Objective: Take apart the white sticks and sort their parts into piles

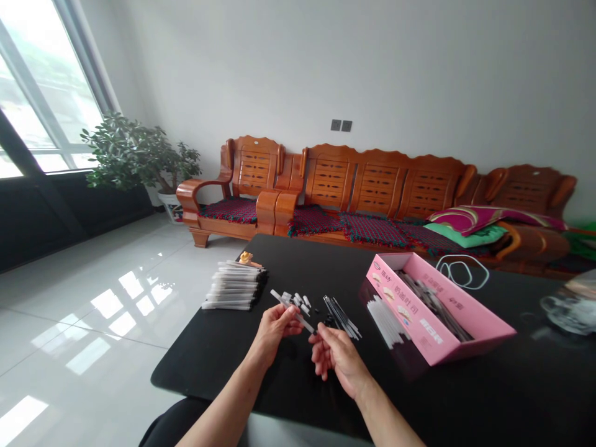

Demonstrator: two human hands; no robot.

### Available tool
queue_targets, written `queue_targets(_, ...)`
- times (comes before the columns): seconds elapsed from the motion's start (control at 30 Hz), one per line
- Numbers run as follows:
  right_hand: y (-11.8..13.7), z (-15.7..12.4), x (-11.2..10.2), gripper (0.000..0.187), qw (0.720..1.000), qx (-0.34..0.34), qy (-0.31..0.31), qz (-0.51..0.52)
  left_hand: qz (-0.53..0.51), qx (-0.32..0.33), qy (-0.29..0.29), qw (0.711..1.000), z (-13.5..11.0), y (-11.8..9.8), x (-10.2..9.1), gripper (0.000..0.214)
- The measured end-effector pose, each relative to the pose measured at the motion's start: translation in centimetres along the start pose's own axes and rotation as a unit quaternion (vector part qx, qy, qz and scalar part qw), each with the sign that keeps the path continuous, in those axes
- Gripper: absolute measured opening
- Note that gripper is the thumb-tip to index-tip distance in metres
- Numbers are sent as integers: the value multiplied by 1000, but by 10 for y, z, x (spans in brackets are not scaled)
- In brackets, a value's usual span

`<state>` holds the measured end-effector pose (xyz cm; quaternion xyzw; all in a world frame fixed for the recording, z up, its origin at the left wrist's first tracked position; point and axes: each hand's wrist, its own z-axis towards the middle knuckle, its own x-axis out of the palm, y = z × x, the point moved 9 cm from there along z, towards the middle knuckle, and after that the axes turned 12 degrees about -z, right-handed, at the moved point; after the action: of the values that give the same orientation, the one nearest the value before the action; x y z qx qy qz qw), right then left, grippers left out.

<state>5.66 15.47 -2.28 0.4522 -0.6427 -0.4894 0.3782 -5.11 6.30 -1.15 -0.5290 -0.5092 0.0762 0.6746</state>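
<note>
My left hand [277, 326] is closed round a slim, translucent white pen barrel [305, 323], which slants down to the right above the black table. At its lower right end, the thumb and fingers of my right hand [338, 355] pinch the barrel; whether a small part is also between them is hidden. Just beyond my hands lie several short white caps [302, 302] and some small black pieces [329, 321]. Dark, thin pen refills [342, 318] are fanned out past my right hand. Farther right, white barrels [386, 321] lie side by side against the pink box.
A pink open box [426, 329] holding dark sticks stands on the black table [205, 360]. Stacked white pens with black ends [233, 285] lie at left, beside a small yellow figure [246, 256]. A white cord [463, 273] lies behind the box. A wooden sofa [326, 177] stands beyond.
</note>
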Motion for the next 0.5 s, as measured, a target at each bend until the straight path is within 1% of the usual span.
queue_targets(0.07,-2,1,3,52,1000,7,13,7,0,-2,-3,1000,0,1,-1,36)
queue_targets(0.1,-2,1,2,50,1000,5,11,8,0,-1,-4,1000,1,1,-1,37)
queue_targets(0.17,-1,1,-1,44,1000,-8,-7,8,1,-1,-5,1000,1,0,-1,38)
queue_targets(0.23,-1,1,-2,42,1000,-9,-18,8,2,1,-3,1000,0,0,-1,38)
queue_targets(0.33,-5,1,2,48,1000,10,4,15,2,1,-2,1000,-1,-1,-1,38)
queue_targets(0.4,-5,1,4,49,1000,10,12,15,4,0,-2,1000,-1,-1,0,38)
queue_targets(0.5,-2,1,1,44,1000,-7,-7,12,7,-2,-4,1000,-2,-2,0,36)
